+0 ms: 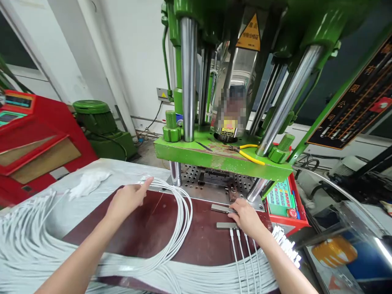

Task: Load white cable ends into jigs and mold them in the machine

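Note:
My left hand [130,198] is at the far edge of the brown board [211,245], its fingers closed at the end of a loop of white cables [185,210]. Part of its grip is hidden behind the hand. At the board's right side, my right hand [247,218] has its fingers closed on the right end of a flat metal bar [218,208]. Just nearer lies a second metal bar [223,225], partly under that hand. Several white cables with plugs [239,234] run from this second bar toward me.
A green press [223,157] stands ahead, with yellow-handled pliers [251,157] on its plate. Its perforated bed [191,177] adjoins the board. A red control box [301,204] is to the right. Piled white cables [27,241] cover the left and front.

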{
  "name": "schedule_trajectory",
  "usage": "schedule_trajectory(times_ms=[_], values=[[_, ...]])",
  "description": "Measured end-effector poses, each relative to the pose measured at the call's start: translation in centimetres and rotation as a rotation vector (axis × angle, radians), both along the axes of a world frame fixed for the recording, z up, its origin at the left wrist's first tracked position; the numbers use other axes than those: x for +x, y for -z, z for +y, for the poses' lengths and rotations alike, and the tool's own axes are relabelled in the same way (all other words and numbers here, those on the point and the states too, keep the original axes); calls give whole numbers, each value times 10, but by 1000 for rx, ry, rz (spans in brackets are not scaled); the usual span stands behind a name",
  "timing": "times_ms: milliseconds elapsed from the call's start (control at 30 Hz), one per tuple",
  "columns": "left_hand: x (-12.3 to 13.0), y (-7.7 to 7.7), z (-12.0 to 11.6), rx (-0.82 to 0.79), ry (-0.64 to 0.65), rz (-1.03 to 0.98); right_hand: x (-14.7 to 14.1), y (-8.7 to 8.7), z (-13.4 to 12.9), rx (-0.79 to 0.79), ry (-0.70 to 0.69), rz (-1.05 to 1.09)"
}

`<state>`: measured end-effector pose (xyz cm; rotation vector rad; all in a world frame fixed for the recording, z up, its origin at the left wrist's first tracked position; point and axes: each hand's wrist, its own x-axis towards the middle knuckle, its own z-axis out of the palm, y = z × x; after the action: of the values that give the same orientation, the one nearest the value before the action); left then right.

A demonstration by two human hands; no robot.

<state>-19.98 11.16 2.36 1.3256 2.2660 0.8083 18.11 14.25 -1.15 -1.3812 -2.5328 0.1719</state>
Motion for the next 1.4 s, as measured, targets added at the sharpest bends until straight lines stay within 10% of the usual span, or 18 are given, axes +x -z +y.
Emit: schedule_trajectory(times_ms=[167,400,633,833,1000,1267,1400], values=[[109,-19,-24,0,491,-26,24,-12,-6,6,76,129],[183,18,-30,-102,910,171,97,-23,-39,-158,222,274],[184,24,-18,-8,945,309,95,-12,-52,-57,136,229],[188,-16,-25,185,913,144,86,-63,-61,-400,86,312],[202,-23,-21,247,911,25,59,-54,-61,-524,-16,464],[224,6,-22,300,673,-457,56,-45,-46,-671,117,669],[261,18,-62,-123,447,-1176,57,-57,-35,-516,122,627]])
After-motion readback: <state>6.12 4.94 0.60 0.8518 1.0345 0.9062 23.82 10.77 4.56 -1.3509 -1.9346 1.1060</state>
